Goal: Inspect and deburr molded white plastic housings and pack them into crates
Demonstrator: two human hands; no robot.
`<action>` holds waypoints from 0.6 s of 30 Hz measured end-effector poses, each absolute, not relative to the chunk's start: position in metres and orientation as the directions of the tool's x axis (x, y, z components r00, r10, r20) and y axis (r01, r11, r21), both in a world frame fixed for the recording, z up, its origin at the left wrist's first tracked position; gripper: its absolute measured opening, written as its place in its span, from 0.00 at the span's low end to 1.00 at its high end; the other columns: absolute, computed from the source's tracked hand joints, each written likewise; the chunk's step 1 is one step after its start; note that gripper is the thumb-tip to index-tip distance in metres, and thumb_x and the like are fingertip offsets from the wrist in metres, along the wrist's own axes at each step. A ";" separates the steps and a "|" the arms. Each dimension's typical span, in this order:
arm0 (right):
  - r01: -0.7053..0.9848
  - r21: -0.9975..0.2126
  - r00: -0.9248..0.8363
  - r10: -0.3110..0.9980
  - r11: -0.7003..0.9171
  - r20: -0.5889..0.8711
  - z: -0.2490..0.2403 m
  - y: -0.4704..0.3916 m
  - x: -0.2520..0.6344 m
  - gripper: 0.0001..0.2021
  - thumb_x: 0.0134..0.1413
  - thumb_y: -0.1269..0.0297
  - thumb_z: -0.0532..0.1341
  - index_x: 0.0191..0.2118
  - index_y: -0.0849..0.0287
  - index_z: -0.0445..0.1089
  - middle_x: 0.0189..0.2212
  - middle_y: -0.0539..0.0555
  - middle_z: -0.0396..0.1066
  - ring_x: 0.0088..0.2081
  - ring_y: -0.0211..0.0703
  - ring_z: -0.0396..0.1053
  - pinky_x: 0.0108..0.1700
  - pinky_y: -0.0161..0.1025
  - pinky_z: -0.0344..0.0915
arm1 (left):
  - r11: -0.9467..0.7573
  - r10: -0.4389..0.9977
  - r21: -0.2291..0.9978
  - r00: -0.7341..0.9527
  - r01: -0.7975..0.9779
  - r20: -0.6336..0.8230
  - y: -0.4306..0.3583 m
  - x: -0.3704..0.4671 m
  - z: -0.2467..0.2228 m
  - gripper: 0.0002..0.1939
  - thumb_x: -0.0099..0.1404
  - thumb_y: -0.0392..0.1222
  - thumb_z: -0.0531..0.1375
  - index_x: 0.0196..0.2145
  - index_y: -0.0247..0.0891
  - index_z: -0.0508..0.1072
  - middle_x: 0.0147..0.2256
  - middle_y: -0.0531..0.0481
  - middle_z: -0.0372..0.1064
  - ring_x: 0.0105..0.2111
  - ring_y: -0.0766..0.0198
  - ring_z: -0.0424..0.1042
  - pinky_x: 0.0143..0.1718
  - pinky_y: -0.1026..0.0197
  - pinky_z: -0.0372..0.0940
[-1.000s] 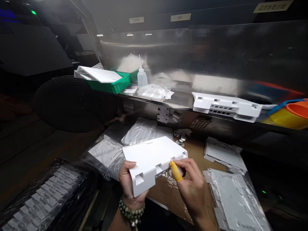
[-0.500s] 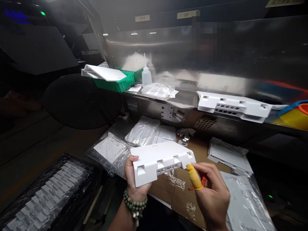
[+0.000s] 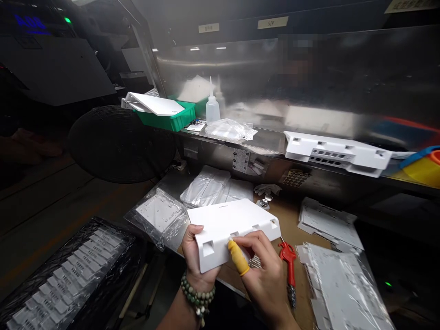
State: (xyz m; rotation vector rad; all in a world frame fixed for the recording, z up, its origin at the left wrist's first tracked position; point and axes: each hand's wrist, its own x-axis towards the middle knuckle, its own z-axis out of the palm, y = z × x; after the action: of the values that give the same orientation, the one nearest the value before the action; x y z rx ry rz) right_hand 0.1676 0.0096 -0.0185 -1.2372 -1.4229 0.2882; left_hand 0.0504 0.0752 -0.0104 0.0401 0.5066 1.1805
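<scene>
My left hand [image 3: 199, 254] grips the left end of a white plastic housing [image 3: 227, 217], thumb on top and the other fingers under it. Its front edge, turned towards me, has several square notches; its lower front is partly covered by my other hand. My right hand [image 3: 263, 270], with a yellow finger cot [image 3: 238, 259] on the thumb, is pinched against a notch near the middle of that edge. Whether anything small sits between thumb and forefinger is hidden. Just right of this hand, a red air blow gun [image 3: 290, 266] hangs or lies over the cardboard [image 3: 299, 300].
A bin [image 3: 68, 275] lined with black plastic holds several white parts at lower left. Bagged white panels [image 3: 347, 284] lie at right. Along the shelf are a green tray [image 3: 168, 120], a squeeze bottle [image 3: 212, 110] and another white housing [image 3: 337, 153]. A dark fan [image 3: 120, 144] stands left.
My right hand has moved left along the housing's edge, from the right-end notch to a middle one. The red blow gun, mostly hidden behind the hand before, is now in plain view.
</scene>
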 end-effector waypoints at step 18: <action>-0.098 -0.995 0.771 0.631 -0.014 -0.085 -0.043 -0.015 0.260 0.22 0.55 0.47 0.68 0.52 0.53 0.73 0.43 0.54 0.76 0.38 0.44 0.72 0.38 0.37 0.69 | 0.558 0.805 0.403 0.591 -0.725 -0.051 0.079 -0.017 -0.060 0.26 0.58 0.67 0.64 0.51 0.57 0.77 0.43 0.59 0.82 0.42 0.55 0.81 0.58 0.48 0.65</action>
State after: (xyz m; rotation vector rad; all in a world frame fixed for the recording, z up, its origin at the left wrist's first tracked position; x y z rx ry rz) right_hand 0.2604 -0.0147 -0.0433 -1.4828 -0.4554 0.6101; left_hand -0.0172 0.0789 -0.0599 0.3607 0.2406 0.9127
